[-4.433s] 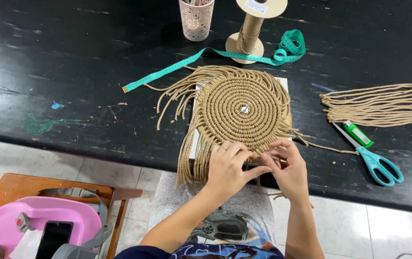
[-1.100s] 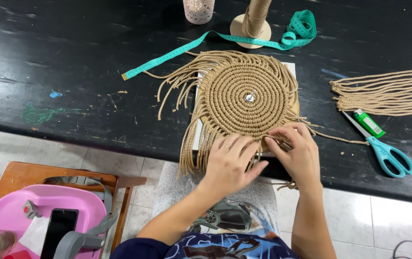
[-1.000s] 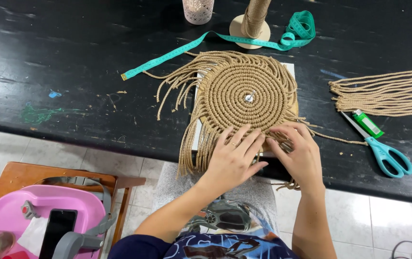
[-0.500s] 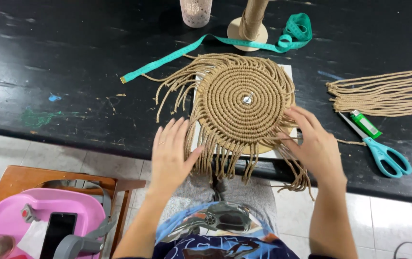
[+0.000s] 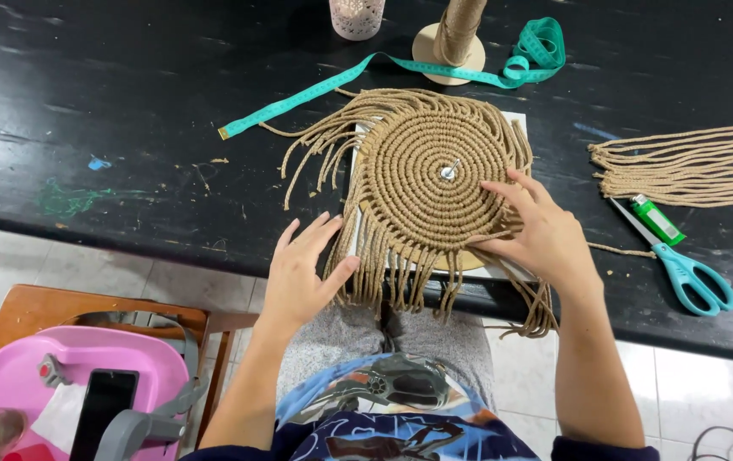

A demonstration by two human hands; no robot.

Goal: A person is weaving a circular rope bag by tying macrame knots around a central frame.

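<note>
Jute coil mat lies on your black counter. Your right hand rests on its edge, fingers spread, gripping nothing. Your left hand lies open beside the fringe.

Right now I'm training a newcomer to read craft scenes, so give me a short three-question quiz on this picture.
1. True or false: the right hand rests on the mat.
2. What lies right of the mat? A scissors, B a hammer, C a plate.
3. What colour is the tape?

Key: 1 true. 2 A. 3 green; the left hand lies far from it, at the fringe.
</note>
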